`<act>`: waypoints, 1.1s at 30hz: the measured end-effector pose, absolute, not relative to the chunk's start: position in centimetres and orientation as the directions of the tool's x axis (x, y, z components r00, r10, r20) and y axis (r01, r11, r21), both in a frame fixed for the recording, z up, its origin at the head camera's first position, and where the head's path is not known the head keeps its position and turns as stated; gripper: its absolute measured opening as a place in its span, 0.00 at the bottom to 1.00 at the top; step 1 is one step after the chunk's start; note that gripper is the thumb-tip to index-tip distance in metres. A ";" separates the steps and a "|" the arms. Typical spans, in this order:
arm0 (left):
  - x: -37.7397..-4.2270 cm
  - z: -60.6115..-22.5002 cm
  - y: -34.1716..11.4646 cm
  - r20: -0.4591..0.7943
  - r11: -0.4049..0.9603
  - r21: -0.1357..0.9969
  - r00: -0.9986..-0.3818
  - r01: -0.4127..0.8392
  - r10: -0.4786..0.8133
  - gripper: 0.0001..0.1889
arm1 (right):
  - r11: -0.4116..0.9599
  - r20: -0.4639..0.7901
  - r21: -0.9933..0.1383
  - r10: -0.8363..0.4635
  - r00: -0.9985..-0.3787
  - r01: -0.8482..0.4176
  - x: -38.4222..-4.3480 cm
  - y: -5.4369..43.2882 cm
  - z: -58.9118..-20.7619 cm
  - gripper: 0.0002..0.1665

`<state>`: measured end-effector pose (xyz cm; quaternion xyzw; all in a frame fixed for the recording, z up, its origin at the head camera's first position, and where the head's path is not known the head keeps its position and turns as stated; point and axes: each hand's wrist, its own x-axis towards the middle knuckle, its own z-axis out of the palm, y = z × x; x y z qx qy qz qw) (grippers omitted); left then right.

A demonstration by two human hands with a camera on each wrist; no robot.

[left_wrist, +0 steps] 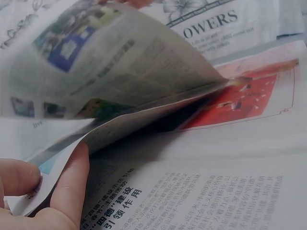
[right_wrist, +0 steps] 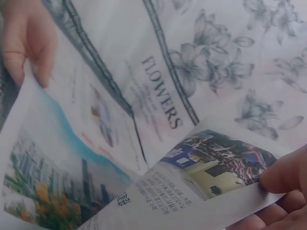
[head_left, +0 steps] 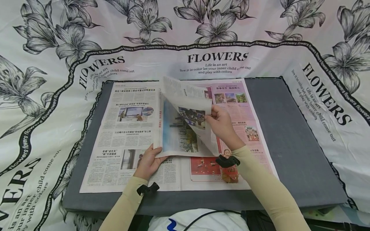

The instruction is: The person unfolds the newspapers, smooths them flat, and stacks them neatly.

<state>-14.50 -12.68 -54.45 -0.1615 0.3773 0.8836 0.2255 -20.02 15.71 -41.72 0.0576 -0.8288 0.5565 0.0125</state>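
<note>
An open newspaper [head_left: 110, 160] lies spread with its lower pages flat. My left hand [head_left: 148, 162] pinches the lower left corner of a raised sheet with a blue city picture [head_left: 170, 134]; in the left wrist view the thumb [left_wrist: 21, 177] lies above the paper and a finger beneath it. My right hand [head_left: 222, 123] pinches the edge of a lifted, curling page [head_left: 190, 104], beside its crowd photo [right_wrist: 220, 163]. That page stands up over the middle of the newspaper, folded back toward the left. The right half below shows pink and red print [head_left: 205, 166].
The newspaper rests on a dark grey board or mat [head_left: 300, 154]. Around it spreads a white cloth [head_left: 156, 64] with black flower drawings and lettering. Black bands [head_left: 148, 189] circle both wrists. A black cable [head_left: 208, 213] crosses the lap at the bottom.
</note>
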 end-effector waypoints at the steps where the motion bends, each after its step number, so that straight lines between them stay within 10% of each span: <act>1: -14.5 -54.5 -12.6 -0.461 -0.615 0.591 -0.845 -0.521 0.272 0.35 | 0.373 0.086 -0.922 -0.069 -0.994 -0.105 -20.0 16.3 -41.5 0.19; 24: -14.6 -54.7 -12.5 -0.447 -0.564 0.646 -0.854 -0.514 0.266 0.33 | 0.382 0.056 -0.923 0.246 -0.968 0.044 -16.3 28.4 -41.4 0.21; 33: -14.6 -54.6 -12.5 -0.455 -0.594 0.616 -0.849 -0.518 0.268 0.34 | 0.129 -0.005 -0.990 0.323 -0.946 0.049 -15.2 31.6 -42.4 0.22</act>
